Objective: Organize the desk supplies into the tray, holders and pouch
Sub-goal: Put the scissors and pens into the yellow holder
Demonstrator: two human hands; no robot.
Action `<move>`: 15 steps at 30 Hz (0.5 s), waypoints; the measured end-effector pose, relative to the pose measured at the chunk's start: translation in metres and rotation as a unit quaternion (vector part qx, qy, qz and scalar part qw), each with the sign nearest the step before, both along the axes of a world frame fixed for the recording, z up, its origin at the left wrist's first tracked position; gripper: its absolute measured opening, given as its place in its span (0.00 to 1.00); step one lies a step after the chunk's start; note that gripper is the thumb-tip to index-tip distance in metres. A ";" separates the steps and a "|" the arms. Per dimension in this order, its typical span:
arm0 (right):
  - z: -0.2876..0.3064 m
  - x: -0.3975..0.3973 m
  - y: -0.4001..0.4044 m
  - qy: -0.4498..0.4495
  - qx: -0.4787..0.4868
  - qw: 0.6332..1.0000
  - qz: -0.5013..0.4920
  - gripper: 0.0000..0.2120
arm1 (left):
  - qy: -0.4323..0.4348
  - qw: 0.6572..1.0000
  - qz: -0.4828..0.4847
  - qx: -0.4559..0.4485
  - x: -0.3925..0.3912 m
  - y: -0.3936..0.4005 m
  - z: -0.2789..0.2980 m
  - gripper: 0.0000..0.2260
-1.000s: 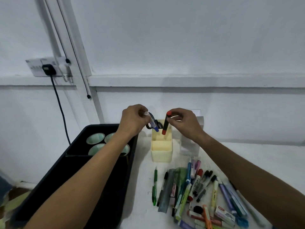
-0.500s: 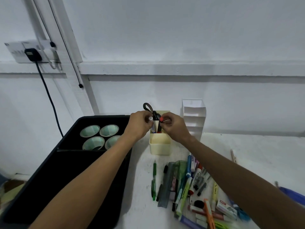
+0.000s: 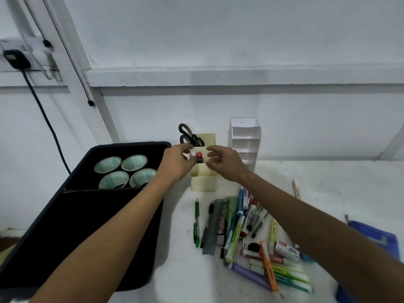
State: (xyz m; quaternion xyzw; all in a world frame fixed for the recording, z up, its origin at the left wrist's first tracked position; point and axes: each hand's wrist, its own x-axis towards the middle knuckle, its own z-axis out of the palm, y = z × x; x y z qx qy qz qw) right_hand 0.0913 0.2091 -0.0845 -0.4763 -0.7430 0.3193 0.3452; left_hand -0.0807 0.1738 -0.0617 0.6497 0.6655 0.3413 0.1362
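A cream stepped holder (image 3: 203, 182) stands at the back of the white desk, with black scissors (image 3: 185, 133) in its rear slot. A white-capped marker (image 3: 192, 153) and a red-capped marker (image 3: 199, 155) stand upright in its middle slot. My left hand (image 3: 176, 164) hovers just left of the white cap with its fingers loosely apart. My right hand (image 3: 223, 162) is just right of the red cap, fingers spread, holding nothing. A pile of markers, pens and highlighters (image 3: 247, 224) lies in front of the holder.
A black tray (image 3: 87, 226) on the left holds several tape rolls (image 3: 133, 162) in its far section. A white tiered holder (image 3: 246, 138) stands against the wall. A blue pouch (image 3: 371, 235) lies at the right, behind my forearm. A green pen (image 3: 197, 221) and grey ruler (image 3: 213, 228) edge the pile.
Both markers went from my hands down into the cream holder's middle slot. My fingers have come off them and spread. The view has tilted down a little.
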 end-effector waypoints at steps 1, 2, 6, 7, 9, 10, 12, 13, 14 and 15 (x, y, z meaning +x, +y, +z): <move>0.001 0.007 -0.004 -0.004 0.004 1.000 -0.002 0.22 | 0.001 1.000 0.003 0.009 0.002 -0.004 0.001 0.16; 0.002 0.014 -0.009 -0.007 0.005 1.000 -0.003 0.20 | -0.001 1.000 0.003 0.017 0.005 -0.008 0.002 0.14; 0.006 0.048 -0.032 -0.038 0.010 0.999 0.005 0.14 | -0.001 0.999 -0.046 -0.006 0.020 -0.028 -0.003 0.10; 0.005 0.058 -0.038 -0.049 0.008 0.999 0.003 0.13 | 0.006 0.998 -0.067 -0.021 0.026 -0.033 -0.006 0.11; 0.001 0.078 -0.049 -0.059 -0.008 0.998 -0.007 0.12 | 0.031 0.993 -0.109 -0.042 0.038 -0.039 -0.014 0.11; -0.002 0.088 -0.055 -0.062 -0.016 0.998 -0.013 0.12 | 0.040 0.990 -0.126 -0.053 0.046 -0.041 -0.017 0.11; -0.010 0.110 -0.066 -0.071 -0.032 0.997 -0.030 0.12 | 0.049 0.983 -0.159 -0.079 0.062 -0.045 -0.022 0.11; -0.012 0.121 -0.072 -0.077 -0.041 0.995 -0.037 0.12 | 0.053 0.979 -0.177 -0.090 0.071 -0.047 -0.024 0.12; -0.015 0.131 -0.078 -0.085 -0.051 0.994 -0.042 0.12 | 0.058 0.974 -0.194 -0.101 0.079 -0.048 -0.026 0.12; -0.017 0.142 -0.083 -0.093 -0.061 0.993 -0.043 0.12 | 0.062 0.970 -0.209 -0.110 0.086 -0.050 -0.028 0.12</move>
